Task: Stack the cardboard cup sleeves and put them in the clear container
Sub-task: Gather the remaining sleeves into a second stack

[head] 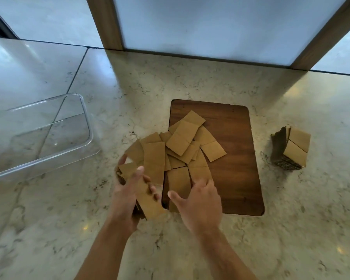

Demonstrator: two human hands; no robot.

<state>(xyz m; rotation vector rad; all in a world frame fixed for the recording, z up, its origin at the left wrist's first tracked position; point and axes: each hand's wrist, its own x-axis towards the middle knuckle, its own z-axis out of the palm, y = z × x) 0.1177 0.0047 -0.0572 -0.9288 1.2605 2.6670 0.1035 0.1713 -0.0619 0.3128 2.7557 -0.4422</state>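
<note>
The person's left hand (127, 190) was clamped, thumb on top and fingers curled beneath, on a small bundle of flat brown cardboard cup sleeves (148, 201), held just off the near-left corner of the dark wooden board (236, 158); I took it as the collecting hand, kept low so each new piece could slide on. The right hand (198, 203) hovered over the board's near edge, fingers spread and gripping nothing, seemingly reaching for the loose heap of brown sleeves (182, 146) that spilled off the board's left side onto the pale marble counter (291, 229). A finished squared stack of sleeves (293, 150) sat well apart to the right. The clear plastic container (85, 118) stood on the left with nothing visible inside, open counter between it and the hands, so the path looked unobstructed.
</note>
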